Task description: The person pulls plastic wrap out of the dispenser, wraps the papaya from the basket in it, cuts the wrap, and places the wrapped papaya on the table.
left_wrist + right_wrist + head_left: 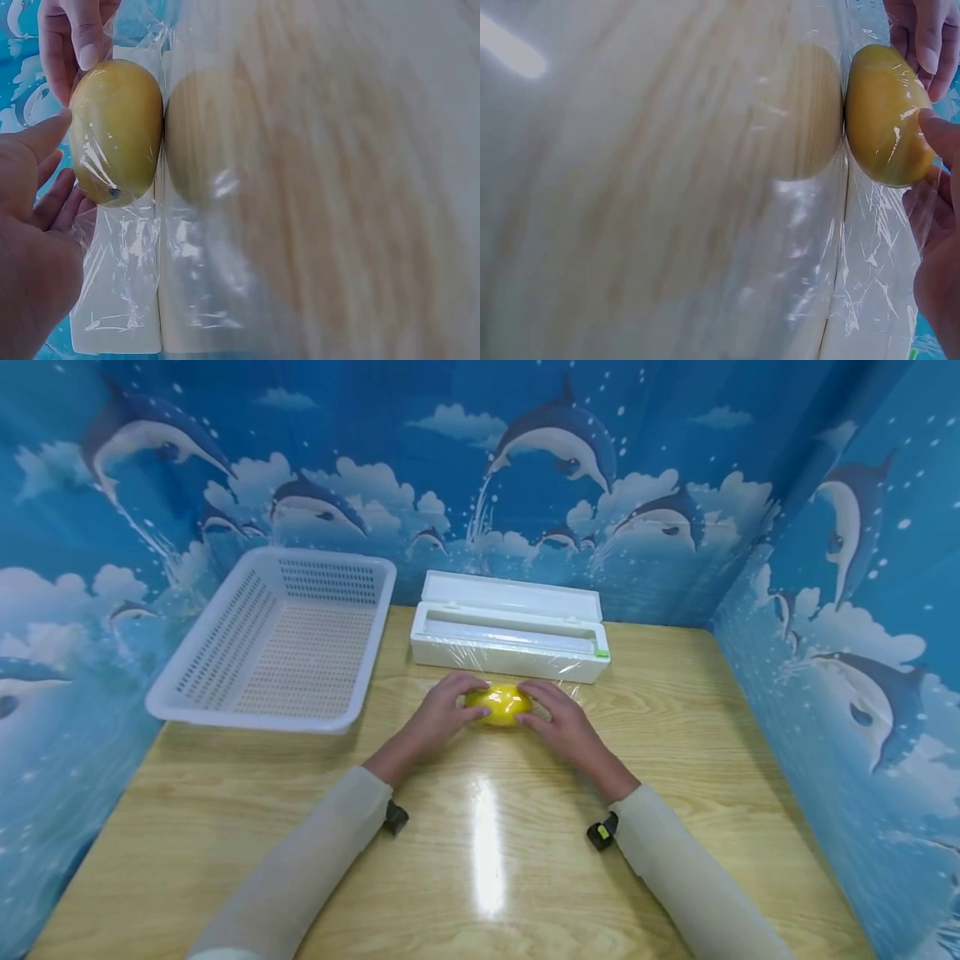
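Note:
A yellow mango [498, 704] sits on the table just in front of a white cling film box [510, 658]. My left hand [444, 717] holds its left end, and my right hand [561, 722] holds its right end, thumbs on the near side. Clear cling film [124, 259] covers the mango and stretches toward the box, creased and shiny in both wrist views. In the right wrist view the mango [887, 116] shows film pulled over its skin, with my right thumb against it. The far fingertips are partly hidden behind the fruit.
The box lid [517, 597] stands open at the back, with the film roll [510, 633] inside and a green piece at its right end. To the left is a white plastic basket [247, 720]. A dolphin-print curtain [420, 435] borders the wooden table [675, 710].

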### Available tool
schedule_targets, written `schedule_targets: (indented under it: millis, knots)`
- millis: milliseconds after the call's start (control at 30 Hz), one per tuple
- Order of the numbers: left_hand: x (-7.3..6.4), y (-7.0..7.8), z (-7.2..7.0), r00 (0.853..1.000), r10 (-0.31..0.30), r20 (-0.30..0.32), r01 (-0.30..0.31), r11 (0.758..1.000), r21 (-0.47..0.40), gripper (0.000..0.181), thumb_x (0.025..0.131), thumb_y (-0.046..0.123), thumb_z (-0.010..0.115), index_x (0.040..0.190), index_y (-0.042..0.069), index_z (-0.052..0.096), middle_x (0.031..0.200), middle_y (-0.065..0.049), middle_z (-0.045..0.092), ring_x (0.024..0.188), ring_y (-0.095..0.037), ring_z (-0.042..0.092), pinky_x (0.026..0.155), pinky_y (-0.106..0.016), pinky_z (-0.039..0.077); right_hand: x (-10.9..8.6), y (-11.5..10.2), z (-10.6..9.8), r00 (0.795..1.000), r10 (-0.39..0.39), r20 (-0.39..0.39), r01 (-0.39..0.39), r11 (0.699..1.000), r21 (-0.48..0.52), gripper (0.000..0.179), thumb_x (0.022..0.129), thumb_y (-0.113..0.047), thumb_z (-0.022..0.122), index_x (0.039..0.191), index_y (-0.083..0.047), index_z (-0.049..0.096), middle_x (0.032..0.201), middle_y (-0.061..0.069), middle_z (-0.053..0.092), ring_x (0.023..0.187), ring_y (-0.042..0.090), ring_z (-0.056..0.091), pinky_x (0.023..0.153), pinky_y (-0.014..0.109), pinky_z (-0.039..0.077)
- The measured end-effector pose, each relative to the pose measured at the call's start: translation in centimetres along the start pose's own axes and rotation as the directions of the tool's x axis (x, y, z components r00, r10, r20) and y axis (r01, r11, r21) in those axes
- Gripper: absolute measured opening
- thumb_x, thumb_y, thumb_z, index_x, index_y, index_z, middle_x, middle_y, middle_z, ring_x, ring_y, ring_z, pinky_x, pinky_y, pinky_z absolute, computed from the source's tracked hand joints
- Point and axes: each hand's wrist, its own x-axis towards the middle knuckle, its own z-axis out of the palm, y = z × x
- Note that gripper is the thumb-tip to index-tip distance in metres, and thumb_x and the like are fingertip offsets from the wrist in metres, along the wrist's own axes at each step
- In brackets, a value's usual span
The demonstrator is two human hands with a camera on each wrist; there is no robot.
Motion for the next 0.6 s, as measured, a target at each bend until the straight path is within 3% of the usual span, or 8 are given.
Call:
schedule_targets:
  millis: [300, 600]
  knots:
    - [0.21, -0.3, -0.25, 0.999, 0.047, -0.002, -0.047, 0.998, 0.037, 0.035, 0.09, 0.017, 0.076, 0.123, 0.009, 0.068, 0.133, -0.01, 0.061, 0.126, -0.028, 0.055, 0.111, -0.045, 0.044, 0.29, 0.15, 0.07, 0.999, 0.048, 0.0, -0.048, 0.999, 0.015, 0.047, 0.093, -0.022, 0.074, 0.137, -0.011, 0.06, 0.144, 0.006, 0.055, 0.135, 0.027, 0.051, 0.113, 0.045, 0.044]
    - [0.79, -0.21, -0.21, 0.999, -0.029, -0.044, 0.031, 0.999, 0.029, 0.032, 0.094, 0.021, 0.072, 0.124, 0.012, 0.068, 0.131, -0.006, 0.063, 0.124, -0.025, 0.056, 0.11, -0.043, 0.046, 0.83, 0.46, 0.02, 0.993, 0.113, 0.012, -0.114, 0.991, 0.076, 0.043, 0.095, -0.026, 0.071, 0.135, -0.014, 0.061, 0.142, 0.006, 0.057, 0.125, 0.027, 0.058, 0.108, 0.046, 0.048]
